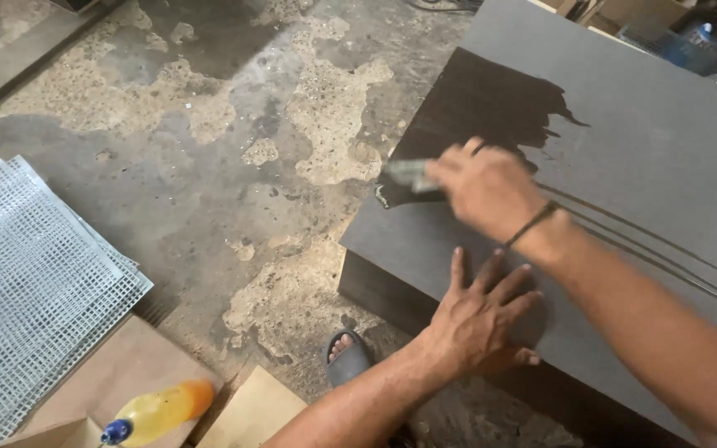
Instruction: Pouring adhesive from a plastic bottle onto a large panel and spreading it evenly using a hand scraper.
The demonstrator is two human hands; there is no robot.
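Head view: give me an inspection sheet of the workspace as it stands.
Surface: grey board, a dark wet patch at its far corner; thin curved lines run across it.
Job's things: brush, blurred, at the patch's edge.
Clutter: mesh sheets, yellow bottle, cardboard on the floor.
Grippers: right hand grips the brush; left hand pressed flat on the board.
Cables: nothing seen.
Surroundings: stained concrete floor; sandalled foot by the board.
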